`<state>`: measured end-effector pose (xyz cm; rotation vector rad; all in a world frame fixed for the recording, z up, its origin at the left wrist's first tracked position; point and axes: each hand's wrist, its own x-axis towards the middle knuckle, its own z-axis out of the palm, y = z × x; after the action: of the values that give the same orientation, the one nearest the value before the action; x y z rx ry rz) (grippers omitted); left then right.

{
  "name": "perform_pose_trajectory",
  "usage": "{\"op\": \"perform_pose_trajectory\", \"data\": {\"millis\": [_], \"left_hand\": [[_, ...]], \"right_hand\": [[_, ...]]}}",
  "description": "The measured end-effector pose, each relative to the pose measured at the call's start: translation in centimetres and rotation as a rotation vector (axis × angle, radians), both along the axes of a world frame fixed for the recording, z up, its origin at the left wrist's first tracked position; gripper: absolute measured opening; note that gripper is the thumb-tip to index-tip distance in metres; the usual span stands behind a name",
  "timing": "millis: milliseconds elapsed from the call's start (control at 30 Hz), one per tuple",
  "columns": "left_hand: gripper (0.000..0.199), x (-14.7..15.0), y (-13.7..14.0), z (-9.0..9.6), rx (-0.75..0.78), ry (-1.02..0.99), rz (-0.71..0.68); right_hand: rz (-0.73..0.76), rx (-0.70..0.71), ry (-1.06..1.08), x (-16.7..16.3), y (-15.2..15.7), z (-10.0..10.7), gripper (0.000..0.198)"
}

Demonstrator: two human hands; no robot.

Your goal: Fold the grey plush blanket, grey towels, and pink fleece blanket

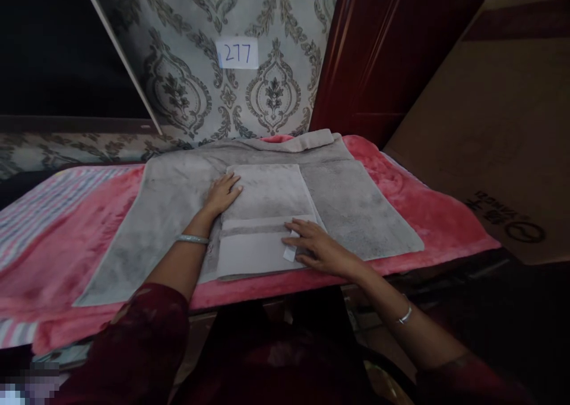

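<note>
Head view, only one: light-grey plush cloth folded into a narrow rectangle (271,194) sits mid-surface, its near end a smooth pale flap (249,252) with a darker grey band across it. Under it, wider grey plush cloth (173,191) spread flat; can't tell if the two are joined. Below that, pink-red plush blanket (427,215), then striped cloth (57,188) at left. Left hand (224,194) lies on the folded rectangle's left edge, fingers loosely spread, gripping nothing visible. Right hand (318,249) rests over the flap's right side, fingers parted, by a small white tag (289,252); no clear pinch, and whether it presses the tag can't be told. Step looks like flattening the fold. To do it well: left palm flat as an anchor, light pressure so the plush below doesn't drag; right hand sweeps outward along the flap, fingers together, tag lying flat rather than creased under them. Square the flap's right edge with the layer above; that side looks slightly offset. Soft pile will probably spring up, so press evenly.
</note>
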<state>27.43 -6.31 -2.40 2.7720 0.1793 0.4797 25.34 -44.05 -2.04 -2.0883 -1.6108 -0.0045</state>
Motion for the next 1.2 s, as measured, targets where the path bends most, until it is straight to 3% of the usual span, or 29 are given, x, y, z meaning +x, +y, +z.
{"op": "perform_pose_trajectory", "data": {"millis": [167,267,500,600,700,800,867,933,1000,1100,1200], "left_hand": [[0.054,-0.2,-0.1,0.0,0.004,-0.005,0.014],[0.053,-0.3,-0.2,0.1,0.016,-0.008,0.013],[0.054,-0.6,-0.6,0.4,0.025,0.02,0.012],[0.053,-0.9,-0.9,1.1,0.035,0.012,0.026],[0.048,-1.9,-2.3,2.9,0.092,-0.066,0.014],[0.041,-3.9,-6.0,5.0,0.107,-0.124,-0.143],[0.037,-5.7,-9.5,5.6,0.087,-0.074,-0.376],[0.033,-7.5,-13.2,5.3,0.154,-0.003,-0.621],[0.028,-9.1,-16.1,4.4,0.281,0.013,-0.765],[0.025,-10.4,-18.2,2.9,0.418,-0.014,-0.8],[0.028,-10.5,-18.1,2.1,0.435,-0.027,-0.804]], "right_hand": [[-0.038,0.218,-0.085,-0.3,0.6,-1.1,0.02],[-0.116,0.342,0.107,0.5,1.0,-0.5,0.016],[-0.34,0.346,0.882,4.7,3.2,2.8,0.025],[-0.37,0.402,0.958,5.9,4.4,2.9,0.03],[-0.417,0.367,0.907,6.5,5.2,2.0,0.032],[-0.43,0.334,0.829,6.9,5.5,1.2,0.031],[-0.424,0.329,0.796,7.2,5.6,1.0,0.029],[-0.418,0.317,0.757,7.5,5.6,1.1,0.027],[-0.415,0.3,0.709,7.9,5.8,1.2,0.024],[-0.421,0.286,0.601,8.6,6.2,1.3,0.017],[-0.441,0.3,0.466,9.1,6.7,1.1,0.006]]}}
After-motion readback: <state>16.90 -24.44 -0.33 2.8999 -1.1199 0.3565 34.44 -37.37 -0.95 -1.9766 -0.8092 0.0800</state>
